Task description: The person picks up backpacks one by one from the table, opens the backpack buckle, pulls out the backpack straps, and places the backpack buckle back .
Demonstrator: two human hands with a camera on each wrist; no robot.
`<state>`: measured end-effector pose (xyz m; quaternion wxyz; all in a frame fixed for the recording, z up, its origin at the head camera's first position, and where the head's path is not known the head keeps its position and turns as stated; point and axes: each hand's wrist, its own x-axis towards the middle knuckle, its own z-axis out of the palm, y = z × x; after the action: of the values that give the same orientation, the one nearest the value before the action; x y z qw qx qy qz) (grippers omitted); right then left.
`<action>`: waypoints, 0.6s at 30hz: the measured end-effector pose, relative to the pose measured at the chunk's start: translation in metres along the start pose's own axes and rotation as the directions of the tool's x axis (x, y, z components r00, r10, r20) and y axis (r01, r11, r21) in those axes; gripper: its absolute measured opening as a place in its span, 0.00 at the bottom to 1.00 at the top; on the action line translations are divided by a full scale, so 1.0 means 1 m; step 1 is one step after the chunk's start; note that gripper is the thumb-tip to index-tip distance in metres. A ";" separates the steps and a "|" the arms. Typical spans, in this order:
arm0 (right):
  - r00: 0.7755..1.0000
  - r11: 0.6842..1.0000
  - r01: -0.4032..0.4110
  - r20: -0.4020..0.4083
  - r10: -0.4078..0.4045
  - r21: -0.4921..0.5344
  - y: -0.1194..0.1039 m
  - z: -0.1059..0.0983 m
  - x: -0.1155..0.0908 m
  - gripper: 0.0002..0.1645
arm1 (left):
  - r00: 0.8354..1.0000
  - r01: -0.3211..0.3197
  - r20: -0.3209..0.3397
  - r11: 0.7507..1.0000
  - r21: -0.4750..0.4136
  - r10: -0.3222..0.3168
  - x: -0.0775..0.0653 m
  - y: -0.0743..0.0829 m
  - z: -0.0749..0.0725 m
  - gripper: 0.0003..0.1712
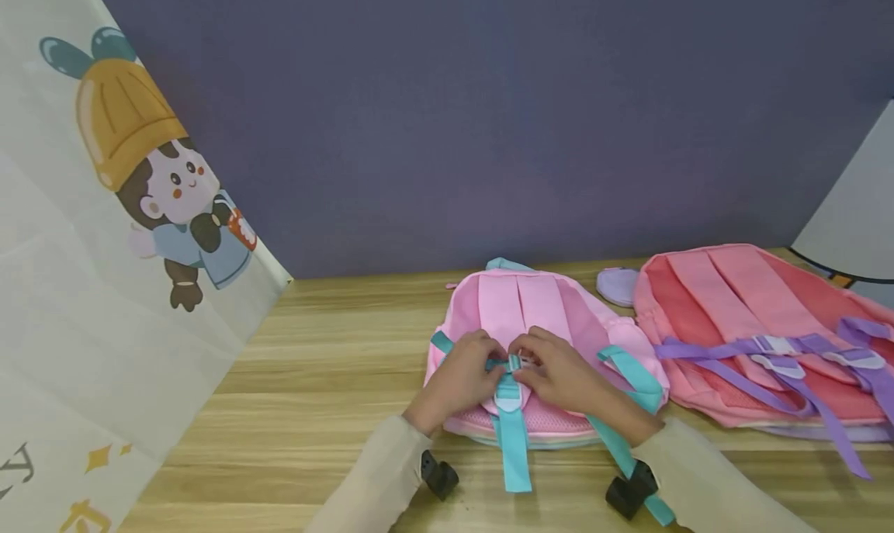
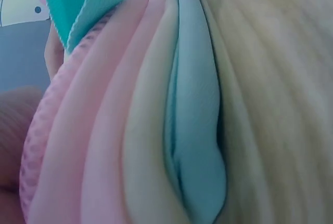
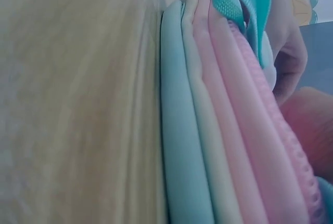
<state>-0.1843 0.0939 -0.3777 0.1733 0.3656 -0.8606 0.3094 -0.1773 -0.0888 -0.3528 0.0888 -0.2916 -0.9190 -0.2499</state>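
Atop a mesh-padded pink backpack (image 1: 520, 308), the left hand (image 1: 462, 374) pinches turquoise webbing (image 1: 498, 365), the right hand (image 1: 560, 372) a pale buckle (image 1: 514, 362).

A person wore long sleeves in a plain, pale beige, with the left sleeve (image 1: 380, 471) and the right sleeve (image 1: 715, 482) matching in colour and both reaching to the wrist, where the left hand (image 1: 462, 372) and the right hand (image 1: 562, 368) emerged bare. A small black device (image 1: 438, 475) with rounded, lobed ends sat at the left cuff, its dark casing sharp against the light fabric. At the right cuff was a second black device (image 1: 631, 489), its chunky body made up of two blocky parts.
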 end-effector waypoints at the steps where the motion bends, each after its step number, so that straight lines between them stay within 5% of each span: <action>1: 1.000 1.000 0.007 -0.006 -0.007 0.005 0.000 0.000 0.000 0.13 | 1.000 -0.006 0.007 1.000 0.012 0.006 0.000 0.000 -0.001 0.07; 11: 1.000 0.999 -0.006 -0.026 0.007 0.052 0.002 0.000 -0.001 0.14 | 1.000 0.001 0.020 1.000 0.016 -0.001 -0.001 -0.001 -0.004 0.08; 18: 0.998 0.995 0.000 -0.061 0.006 0.101 0.003 0.001 -0.002 0.14 | 0.998 -0.052 -0.045 0.998 0.040 0.054 -0.002 -0.004 -0.002 0.06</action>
<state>-0.1854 0.0960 -0.3804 0.1807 0.3628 -0.8387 0.3637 -0.1779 -0.0930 -0.3534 0.1222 -0.3082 -0.9134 -0.2363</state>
